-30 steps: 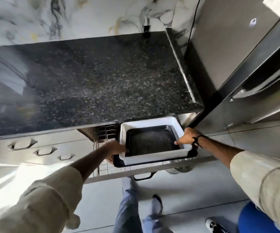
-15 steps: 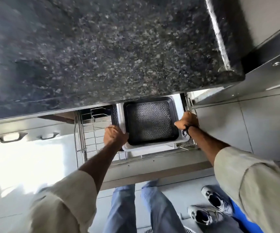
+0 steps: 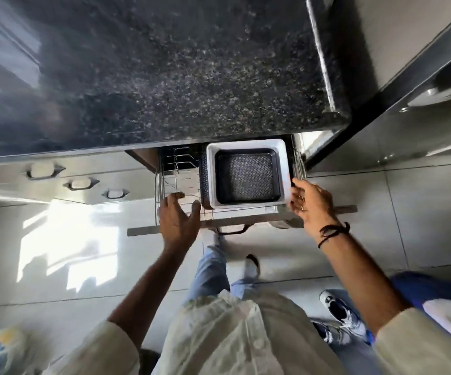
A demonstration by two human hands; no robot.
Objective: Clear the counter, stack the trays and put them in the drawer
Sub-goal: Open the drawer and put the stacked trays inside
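Observation:
A stack of trays rests in the right half of the pulled-out wire drawer (image 3: 162, 185): a white tray (image 3: 211, 174) with a black patterned tray (image 3: 247, 177) nested in it, and another dark tray edge (image 3: 204, 180) showing under it on the left. My left hand (image 3: 178, 219) hovers open over the drawer's front left, clear of the trays. My right hand (image 3: 309, 205), fingers spread, is at the white tray's near right corner, fingertips close to or just touching it. It grips nothing.
The black granite counter (image 3: 165, 77) overhangs the back of the drawer. The drawer front with a dark handle (image 3: 234, 230) sticks out toward my legs. Closed drawers with handles (image 3: 79, 184) lie left. A steel fridge (image 3: 422, 77) stands right. Another person's shoes (image 3: 340, 312) are on the floor.
Both hands held the tray stack by its sides and lowered it into the drawer. Now the stack rests there and both hands have let go and drawn back toward me.

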